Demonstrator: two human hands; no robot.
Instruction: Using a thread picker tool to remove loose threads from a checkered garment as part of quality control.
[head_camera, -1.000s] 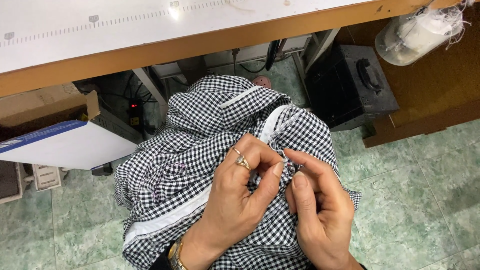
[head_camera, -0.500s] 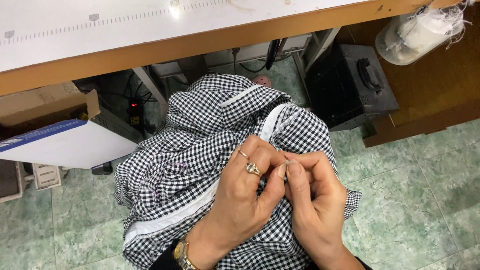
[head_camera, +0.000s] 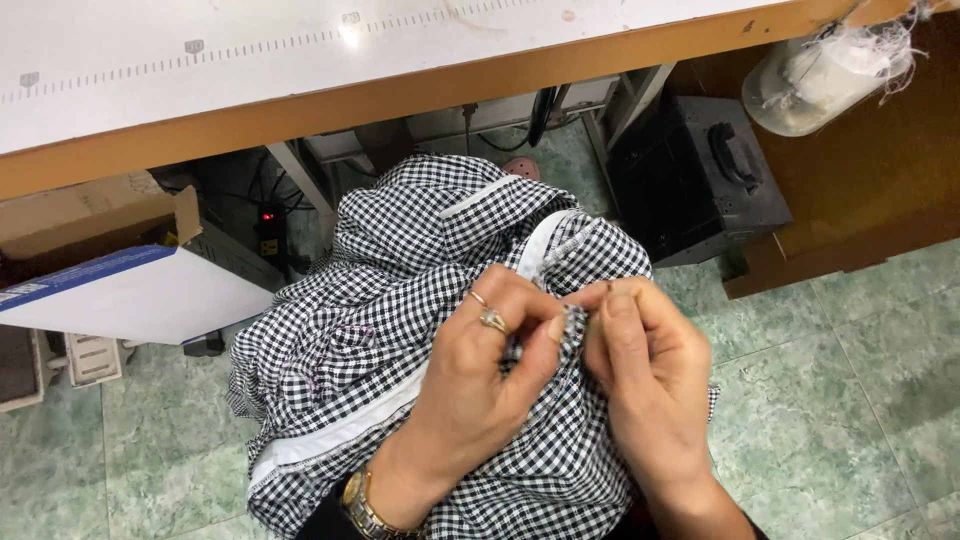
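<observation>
**Over the lap, below the sewing surface: both hands pinching a fold of checked cloth**

Over the lap lies a black-and-white gingham garment (head_camera: 400, 330), bunched, with a white overlocked seam edge (head_camera: 340, 435) running across it. It sits below the wooden edge of the sewing surface (head_camera: 400, 95), above the green tiled floor (head_camera: 850, 380).

Left hand (head_camera: 480, 390): ring on one finger, gold wristwatch (head_camera: 362, 505) at the wrist. Thumb and forefinger are pressed together on a small ridge of the cloth near the middle of the bundle.

Right hand (head_camera: 650, 380): fingertips closed on the same ridge, touching the left hand's fingertips. Something fine may be held between them; too small to tell.

Step in hand, as I judge it: close fingertip work on one spot of the fabric, picking or working at a seam or thread. Any further move here calls for a steady pinch from the left hand keeping the fold taut while the right works with very small motions.

Nearby: white-and-blue cardboard box (head_camera: 120, 290) at left, black motor housing (head_camera: 700, 175) under the surface, thread-covered plastic container (head_camera: 830, 75) at upper right.
</observation>
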